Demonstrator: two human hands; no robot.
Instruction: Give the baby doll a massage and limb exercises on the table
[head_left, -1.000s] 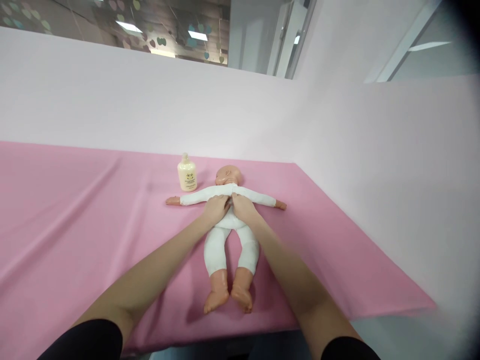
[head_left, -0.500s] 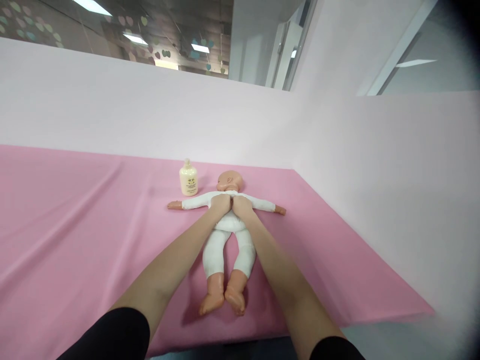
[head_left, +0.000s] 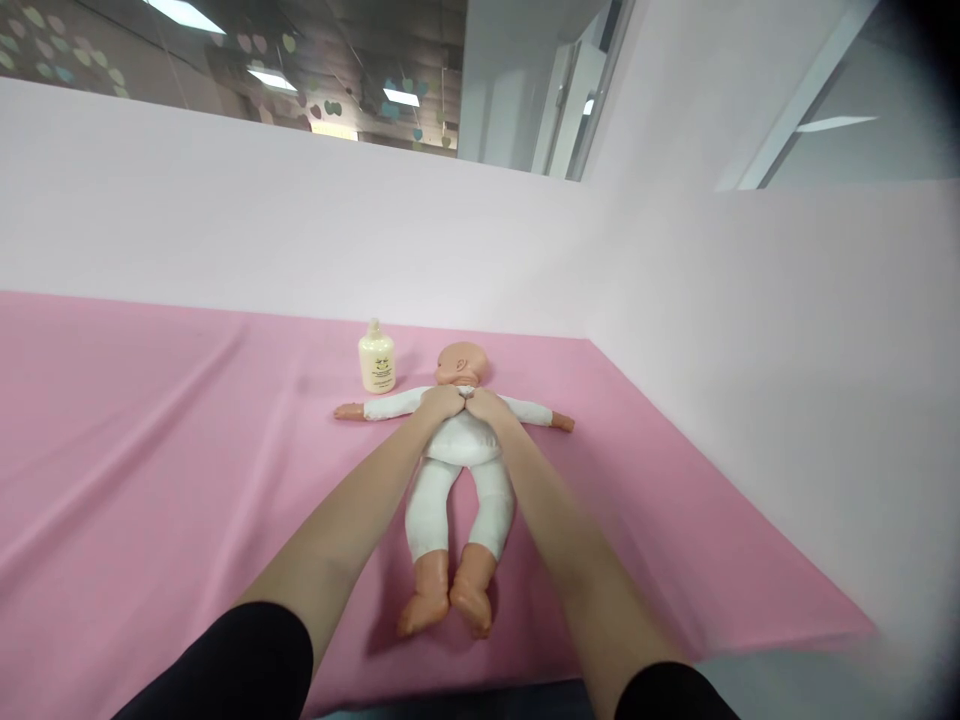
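Observation:
A baby doll in a white bodysuit lies on its back on the pink cloth, arms spread wide, bare feet toward me. My left hand rests flat on the doll's upper chest, at its left shoulder side. My right hand lies beside it on the chest, fingertips meeting just below the doll's neck. Both hands press on the doll and grip nothing. A small cream lotion bottle stands upright left of the doll's head.
Pale pink partition walls close off the back and right side of the table. The table's near edge runs along the bottom right. Wide pink cloth stretches to the left.
My hands have slid up the doll's torso from the belly to the upper chest and now meet near the neck. The doll and bottle stay put.

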